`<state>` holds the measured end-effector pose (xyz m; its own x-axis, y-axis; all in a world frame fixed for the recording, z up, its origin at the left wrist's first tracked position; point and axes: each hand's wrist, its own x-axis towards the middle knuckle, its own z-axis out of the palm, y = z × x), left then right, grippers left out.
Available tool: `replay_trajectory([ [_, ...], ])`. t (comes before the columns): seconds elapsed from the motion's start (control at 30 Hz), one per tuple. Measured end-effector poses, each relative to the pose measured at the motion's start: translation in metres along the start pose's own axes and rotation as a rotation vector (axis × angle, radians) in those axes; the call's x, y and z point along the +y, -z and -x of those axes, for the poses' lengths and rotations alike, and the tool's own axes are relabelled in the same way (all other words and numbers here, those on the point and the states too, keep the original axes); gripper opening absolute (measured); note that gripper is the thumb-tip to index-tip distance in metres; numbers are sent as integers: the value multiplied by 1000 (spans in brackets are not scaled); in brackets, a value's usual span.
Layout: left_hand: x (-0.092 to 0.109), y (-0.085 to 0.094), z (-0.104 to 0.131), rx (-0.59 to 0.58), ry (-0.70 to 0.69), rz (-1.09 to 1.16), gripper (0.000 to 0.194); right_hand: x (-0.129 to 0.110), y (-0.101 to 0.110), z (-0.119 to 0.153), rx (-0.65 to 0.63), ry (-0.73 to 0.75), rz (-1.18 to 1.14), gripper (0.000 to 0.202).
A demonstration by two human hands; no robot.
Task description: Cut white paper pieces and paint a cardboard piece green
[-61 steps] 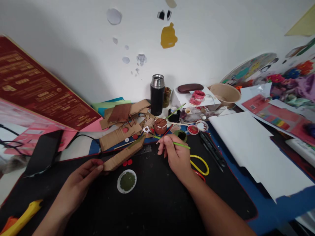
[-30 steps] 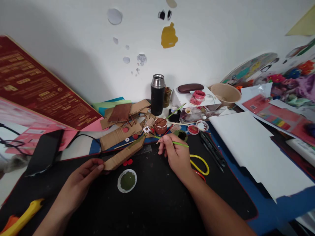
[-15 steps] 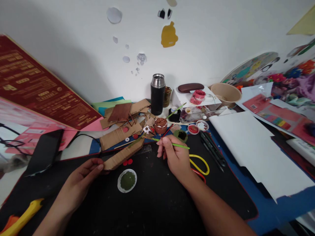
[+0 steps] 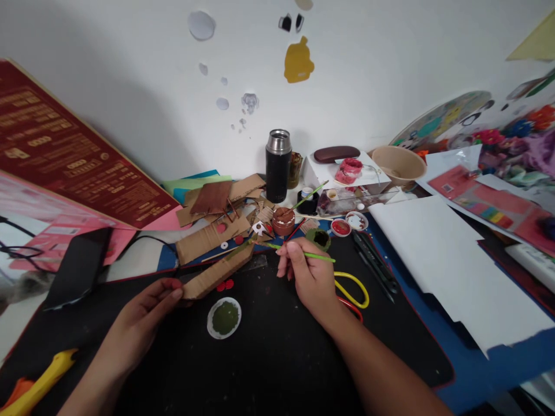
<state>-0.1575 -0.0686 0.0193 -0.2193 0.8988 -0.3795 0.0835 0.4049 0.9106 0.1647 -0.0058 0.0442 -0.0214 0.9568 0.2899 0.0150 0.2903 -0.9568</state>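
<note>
My left hand point(image 4: 150, 315) pinches the near end of a long cardboard piece point(image 4: 219, 271), tilted up to the right, with green paint along its far edge. My right hand point(image 4: 310, 271) grips a thin green paintbrush point(image 4: 318, 256). The brush's tip meets the pointed far end of the cardboard. Below the cardboard, a white lid of green paint point(image 4: 224, 318) lies on the black mat point(image 4: 269, 370). An uncapped pot of green paint point(image 4: 318, 238) stands just beyond my right hand. Two small red discs point(image 4: 225, 285) rest by the cardboard's lower edge.
Cardboard scraps point(image 4: 212, 237), a brown paint pot point(image 4: 283, 221) and a black flask point(image 4: 278, 167) stand along the back. Yellow-handled scissors point(image 4: 358, 289) and a black cutter point(image 4: 377, 263) lie on the right, near white sheets point(image 4: 451, 260). A phone point(image 4: 80, 268) leans at left.
The brush has shifted very slightly at the cardboard's far end. My left hand and the cardboard look almost the same.
</note>
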Motion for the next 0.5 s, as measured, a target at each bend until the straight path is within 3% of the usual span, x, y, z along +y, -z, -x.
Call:
replay_trajectory([
  [0.33,0,-2,1,10,3,-6,56,8,5,-4,55,-6,96,39],
  [0.5,0,-2,0,0,1,-22,57,5,3,-2,24,0,52,40],
])
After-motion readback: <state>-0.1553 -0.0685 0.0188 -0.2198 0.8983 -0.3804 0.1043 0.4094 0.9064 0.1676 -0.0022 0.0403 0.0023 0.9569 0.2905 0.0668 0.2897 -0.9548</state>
